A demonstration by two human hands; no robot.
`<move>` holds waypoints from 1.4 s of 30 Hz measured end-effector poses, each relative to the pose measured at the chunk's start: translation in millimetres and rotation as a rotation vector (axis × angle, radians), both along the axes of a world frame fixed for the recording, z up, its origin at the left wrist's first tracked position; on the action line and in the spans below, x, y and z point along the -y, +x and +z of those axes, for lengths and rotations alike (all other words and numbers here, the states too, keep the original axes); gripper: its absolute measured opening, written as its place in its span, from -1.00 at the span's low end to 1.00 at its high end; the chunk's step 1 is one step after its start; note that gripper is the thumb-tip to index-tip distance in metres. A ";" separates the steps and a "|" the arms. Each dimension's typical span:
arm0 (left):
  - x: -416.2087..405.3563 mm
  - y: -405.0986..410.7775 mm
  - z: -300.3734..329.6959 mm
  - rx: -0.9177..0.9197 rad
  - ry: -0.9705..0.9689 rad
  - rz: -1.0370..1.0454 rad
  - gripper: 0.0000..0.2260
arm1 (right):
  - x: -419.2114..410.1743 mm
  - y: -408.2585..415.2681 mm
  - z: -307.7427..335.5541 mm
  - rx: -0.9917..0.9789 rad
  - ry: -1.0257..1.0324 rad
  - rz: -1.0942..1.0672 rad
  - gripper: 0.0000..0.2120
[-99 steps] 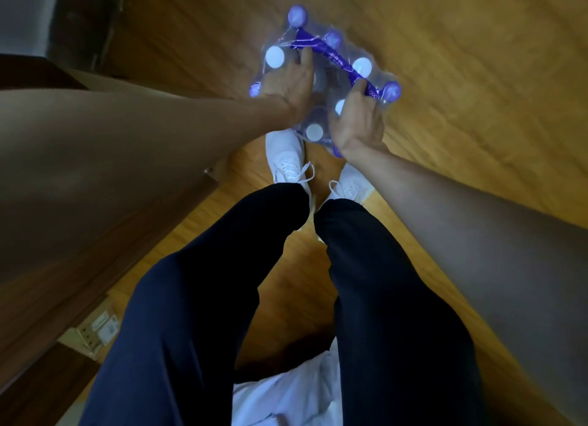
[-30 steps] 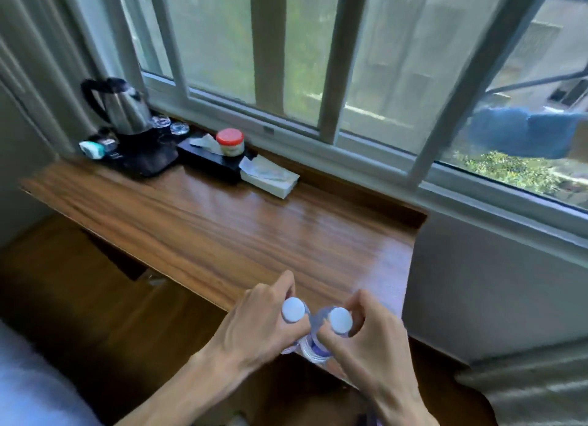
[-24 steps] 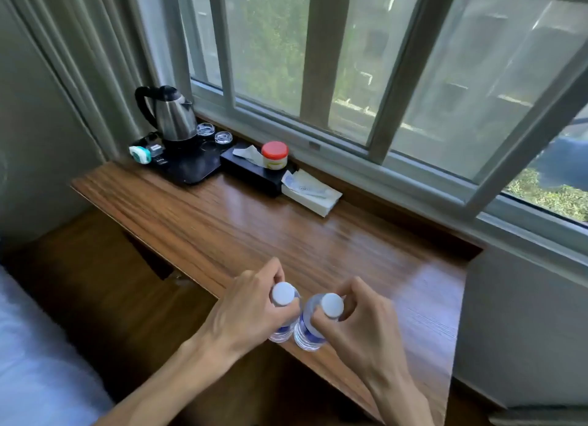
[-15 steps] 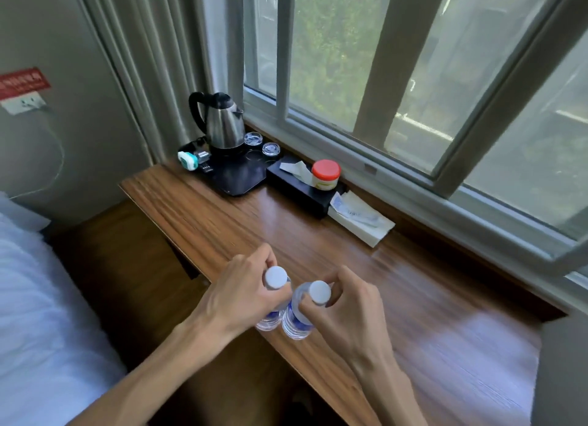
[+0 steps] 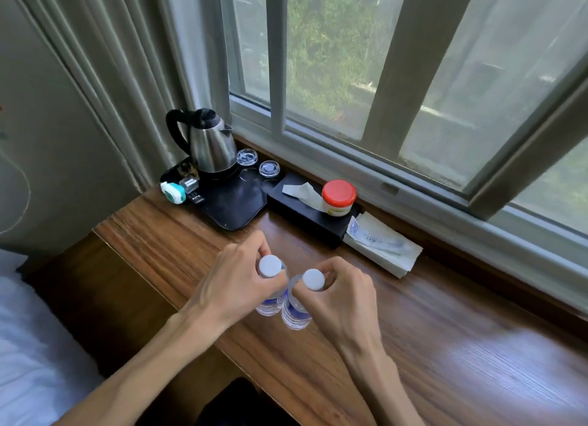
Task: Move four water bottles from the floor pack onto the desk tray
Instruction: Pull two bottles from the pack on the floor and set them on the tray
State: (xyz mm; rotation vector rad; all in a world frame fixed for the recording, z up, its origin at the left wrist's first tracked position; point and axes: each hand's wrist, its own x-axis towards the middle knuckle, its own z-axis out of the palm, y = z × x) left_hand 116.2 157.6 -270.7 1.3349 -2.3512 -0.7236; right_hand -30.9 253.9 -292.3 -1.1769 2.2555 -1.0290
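I hold two clear water bottles with white caps side by side above the wooden desk (image 5: pixel 461 355). My left hand (image 5: pixel 235 285) grips the neck of the left bottle (image 5: pixel 269 268). My right hand (image 5: pixel 343 298) grips the neck of the right bottle (image 5: pixel 297 314). Both bottles hang upright, their bases near the desk's front edge. The black tray (image 5: pixel 232 202) lies at the desk's far left corner, beyond my hands. The floor pack is out of view.
On the tray stand a steel kettle (image 5: pixel 208 145), two upturned glasses (image 5: pixel 269 169) and a small teal device (image 5: pixel 173 192). A black tissue box (image 5: pixel 302 214) with a red-lidded jar (image 5: pixel 338 198) sits right of the tray, then a white packet (image 5: pixel 381 244). A window runs behind; a bed (image 5: pixel 28 362) lies left.
I rose from the floor pack with one bottle in each hand. Over the last second the view has swung left, bringing the tray closer ahead of my hands.
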 end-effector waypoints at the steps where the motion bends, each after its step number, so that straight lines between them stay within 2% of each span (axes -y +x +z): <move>1: 10.6 -2.4 -1.4 -0.006 -0.003 -0.011 -0.71 | 8.8 -0.5 -0.3 0.005 0.012 -0.030 -0.77; 7: 71.9 -23.9 -11.0 -0.033 0.022 -0.067 -0.74 | 57.3 -3.6 -0.6 0.050 0.039 -0.190 -0.75; 19: 167.2 -63.4 -26.1 0.067 0.055 -0.319 -0.72 | 140.8 -17.4 -21.8 0.014 0.112 -0.408 -0.74; 27: 204.7 -77.4 -43.8 0.063 0.036 -0.408 -0.72 | 175.7 -24.4 -23.5 -0.049 0.140 -0.447 -0.68; 36: 224.8 -83.1 -52.5 -0.014 0.048 -0.389 -0.74 | 202.9 -28.9 -25.2 -0.141 0.174 -0.455 -0.69; 42: 232.8 -78.0 -60.6 -0.071 0.146 -0.393 -0.67 | 204.7 -25.5 -28.4 -0.161 0.200 -0.408 -0.69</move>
